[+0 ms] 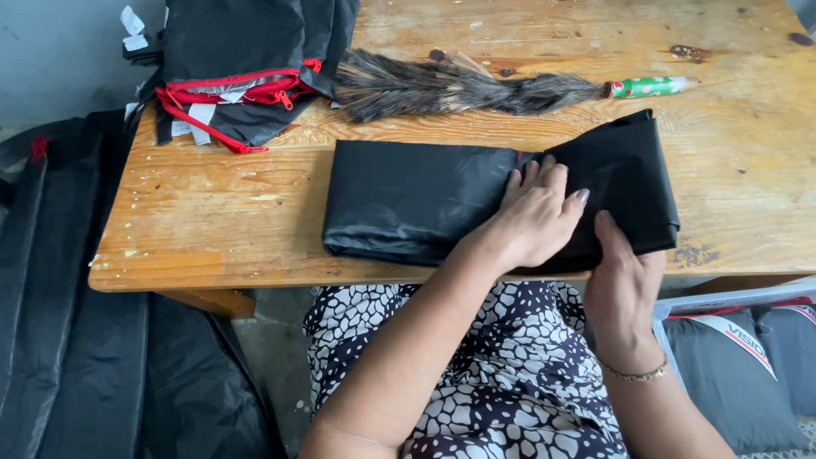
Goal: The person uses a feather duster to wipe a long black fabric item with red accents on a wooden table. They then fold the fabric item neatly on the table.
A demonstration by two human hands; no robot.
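Note:
A folded black fabric piece [405,195] lies along the near edge of the wooden table [737,161]. My left hand [535,216] lies flat on it, palm down, pressing near its middle where the right part overlaps the left. My right hand [622,280] pinches the fabric's front right edge at the table's rim, thumb on top and fingers hidden underneath. A thin bracelet sits on that wrist.
A pile of black bags with red zips and white tags [241,62] sits at the table's back left. A feather duster [459,85] with a green handle [651,86] lies behind the fabric. Black material [52,320] hangs to the left; grey padded items [784,364] are at lower right.

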